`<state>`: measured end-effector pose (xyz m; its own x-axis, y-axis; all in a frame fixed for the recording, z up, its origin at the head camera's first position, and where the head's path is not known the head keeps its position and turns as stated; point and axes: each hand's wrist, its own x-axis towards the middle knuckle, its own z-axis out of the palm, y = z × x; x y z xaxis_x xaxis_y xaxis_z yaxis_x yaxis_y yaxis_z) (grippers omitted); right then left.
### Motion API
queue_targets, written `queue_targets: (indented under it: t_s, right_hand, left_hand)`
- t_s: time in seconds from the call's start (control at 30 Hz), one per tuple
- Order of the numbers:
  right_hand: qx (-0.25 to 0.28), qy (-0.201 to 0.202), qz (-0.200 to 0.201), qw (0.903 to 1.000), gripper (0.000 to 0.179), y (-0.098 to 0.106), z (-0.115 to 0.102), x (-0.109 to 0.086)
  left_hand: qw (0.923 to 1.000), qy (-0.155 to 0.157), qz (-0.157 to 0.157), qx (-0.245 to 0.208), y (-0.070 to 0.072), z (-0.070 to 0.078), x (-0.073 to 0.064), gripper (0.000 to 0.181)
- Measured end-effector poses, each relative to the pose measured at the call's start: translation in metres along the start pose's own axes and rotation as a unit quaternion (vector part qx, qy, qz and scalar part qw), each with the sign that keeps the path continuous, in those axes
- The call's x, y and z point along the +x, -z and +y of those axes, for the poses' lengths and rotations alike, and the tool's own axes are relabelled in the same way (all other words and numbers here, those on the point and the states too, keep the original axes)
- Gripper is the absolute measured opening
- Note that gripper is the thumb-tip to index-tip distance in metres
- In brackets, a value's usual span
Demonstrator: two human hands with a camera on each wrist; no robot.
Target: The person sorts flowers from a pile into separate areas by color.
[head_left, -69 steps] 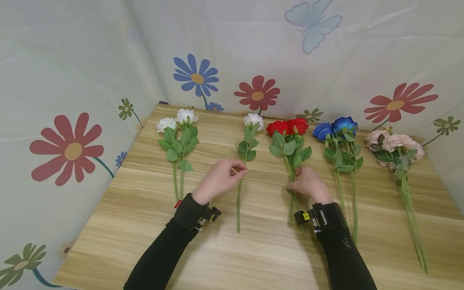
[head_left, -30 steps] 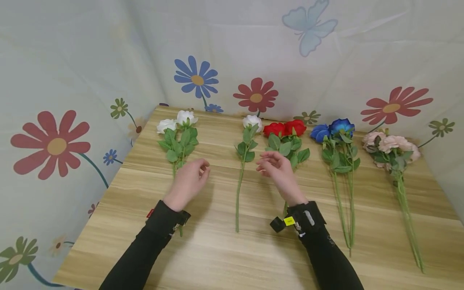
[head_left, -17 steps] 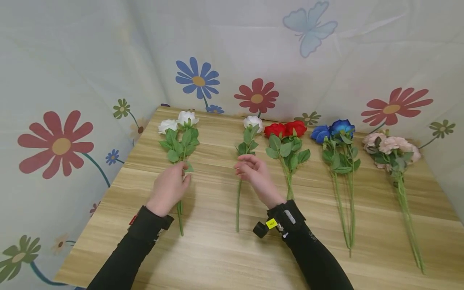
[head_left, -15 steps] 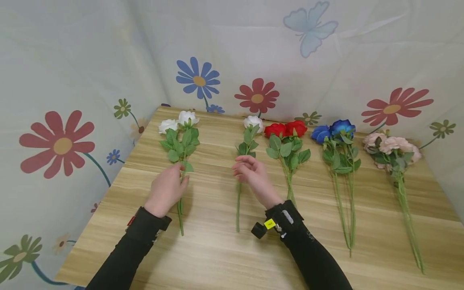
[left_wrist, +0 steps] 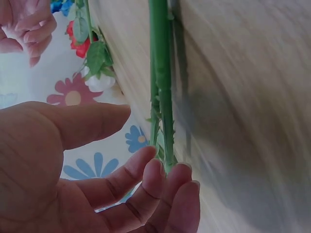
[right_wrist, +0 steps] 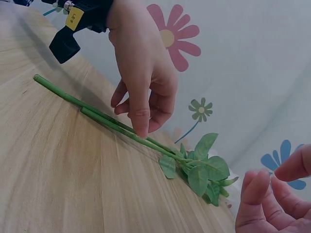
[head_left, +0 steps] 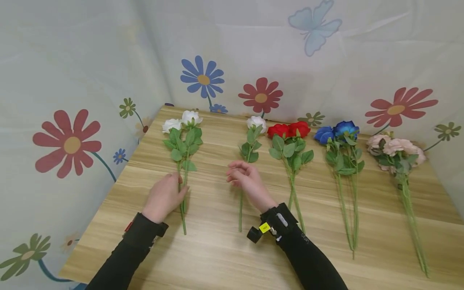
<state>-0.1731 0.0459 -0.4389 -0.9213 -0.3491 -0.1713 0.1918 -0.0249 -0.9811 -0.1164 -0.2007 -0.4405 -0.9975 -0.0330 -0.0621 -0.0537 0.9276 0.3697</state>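
Observation:
Two white roses (head_left: 190, 117) lie side by side at the left of the wooden table. My left hand (head_left: 163, 198) is over their stems, and in the left wrist view its thumb stands apart from the loosely bent fingers (left_wrist: 124, 182), whose tips reach to the green stems (left_wrist: 163, 73). A single white rose (head_left: 256, 124) lies further right. Over its stem my right hand (head_left: 250, 181) hovers with fingers loosely bent, nothing in its grasp, hiding part of the stem. The right wrist view shows the left hand (right_wrist: 146, 77) with its thumb tip at the paired stems (right_wrist: 107, 121).
Right of the single rose lie red roses (head_left: 290, 129) with crossing stems, then blue roses (head_left: 344, 129) and a bunch of pale pink flowers (head_left: 395, 147). A white curtain (head_left: 232, 48) printed with flowers rises behind the table (head_left: 214, 253) and along its left side.
My left hand has gone from the single white rose leftward to the pair's stems, lately sliding down along them. My right hand has left the red roses' stems and moved left over the single rose.

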Motion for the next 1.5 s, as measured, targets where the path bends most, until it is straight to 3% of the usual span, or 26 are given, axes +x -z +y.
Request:
queue_targets:
  t_s: [0.47,0.6,0.7,0.8,0.97,1.27,1.33,1.5]
  right_hand:
    - [-0.014,0.000,-0.011,0.9998,0.030,0.000,0.003,0.000]
    - [-0.014,-0.001,-0.012,0.9998,0.032,0.001,0.003,0.000]
    - [-0.013,0.001,-0.013,0.9998,0.033,0.003,0.002,0.000]
    - [-0.013,0.003,-0.014,0.9998,0.033,0.005,0.002,-0.001]
    - [-0.010,-0.001,-0.013,0.9999,0.033,0.007,0.002,-0.001]
    - [-0.003,-0.008,-0.007,0.9999,0.032,0.008,0.003,-0.001]
    - [-0.003,-0.010,-0.004,0.9999,0.031,0.009,0.004,-0.001]
    - [-0.001,-0.013,0.003,0.9999,0.030,0.012,0.005,-0.002]
  left_hand:
    - [0.9995,0.016,-0.023,-0.010,-0.009,-0.001,0.009,0.025]
    - [0.9989,0.016,-0.015,-0.041,-0.005,-0.001,0.009,0.023]
    - [0.9958,0.013,-0.013,-0.090,0.000,-0.002,0.010,0.019]
    - [0.9856,0.017,-0.038,-0.164,0.003,-0.005,0.013,0.026]
    - [0.9522,0.036,-0.108,-0.283,0.001,-0.011,0.019,0.036]
    - [0.9026,0.001,-0.182,-0.390,-0.004,-0.016,0.021,0.030]
    - [0.8978,0.005,-0.188,-0.398,-0.004,-0.016,0.020,0.030]
    - [0.8988,0.010,-0.179,-0.400,-0.004,-0.013,0.019,0.031]
